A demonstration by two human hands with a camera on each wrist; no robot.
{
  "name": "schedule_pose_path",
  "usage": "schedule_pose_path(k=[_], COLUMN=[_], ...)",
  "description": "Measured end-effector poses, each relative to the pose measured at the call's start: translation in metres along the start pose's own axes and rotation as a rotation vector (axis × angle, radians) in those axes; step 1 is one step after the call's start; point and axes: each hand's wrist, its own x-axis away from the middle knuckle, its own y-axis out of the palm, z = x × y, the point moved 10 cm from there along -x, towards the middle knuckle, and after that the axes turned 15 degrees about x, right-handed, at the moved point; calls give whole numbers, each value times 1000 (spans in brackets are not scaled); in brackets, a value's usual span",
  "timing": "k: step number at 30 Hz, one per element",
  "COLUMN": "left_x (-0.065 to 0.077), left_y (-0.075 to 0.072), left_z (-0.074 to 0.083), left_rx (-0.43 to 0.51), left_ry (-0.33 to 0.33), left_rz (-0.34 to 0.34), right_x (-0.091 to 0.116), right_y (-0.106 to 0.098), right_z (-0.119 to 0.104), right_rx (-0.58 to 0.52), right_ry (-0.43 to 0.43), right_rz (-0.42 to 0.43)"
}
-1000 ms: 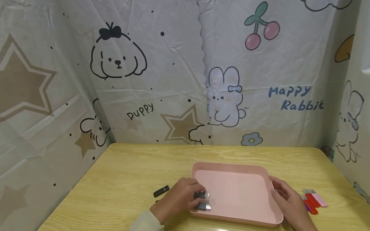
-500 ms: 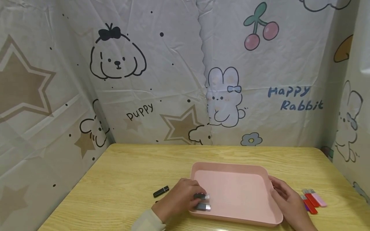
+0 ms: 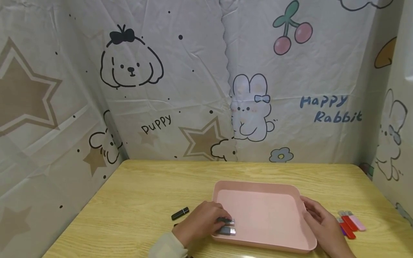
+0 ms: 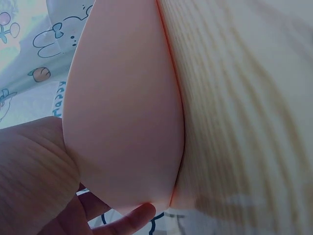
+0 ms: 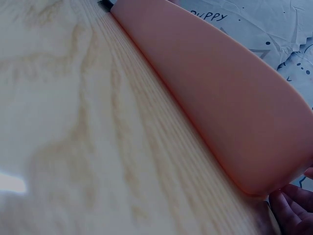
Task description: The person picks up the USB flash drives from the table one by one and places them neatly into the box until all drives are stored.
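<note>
In the head view a shallow pink tray (image 3: 264, 215) lies on the table. My left hand (image 3: 203, 218) reaches over its left wall and pinches a dark USB flash drive (image 3: 229, 221); fingers cover much of the drive. Just in front of it, a second dark USB flash drive (image 3: 227, 231) lies in the tray, its metal plug pointing right. At the tray's right side, my right hand (image 3: 324, 225) holds the wall. The left wrist view shows the tray's outer wall (image 4: 122, 107) beside the hand; in the right wrist view, fingertips (image 5: 288, 210) touch its lower corner.
A black USB flash drive (image 3: 180, 213) lies left of the tray, and another dark thing is mostly hidden by the left wrist. Right of the right hand are several red, pink and purple USB flash drives (image 3: 348, 224). A printed cloth (image 3: 193, 89) surrounds the wooden table (image 3: 145, 193).
The pinched USB flash drive has moved slightly toward the near side, closer to the one lying in the tray. My left hand has shifted with it; the right hand stays at the tray.
</note>
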Motion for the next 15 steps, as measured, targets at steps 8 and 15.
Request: schedule_pose_path(k=[8, 15], left_x=[0, 0], left_y=[0, 1], left_z=[-1, -1], left_rx=[-10, -26], left_ry=[-33, -41], left_rz=[-1, -14], right_x=[0, 0], right_y=[0, -1], right_z=[1, 0], right_rx=[-3, 2], right_ry=[16, 4], right_rz=[4, 7])
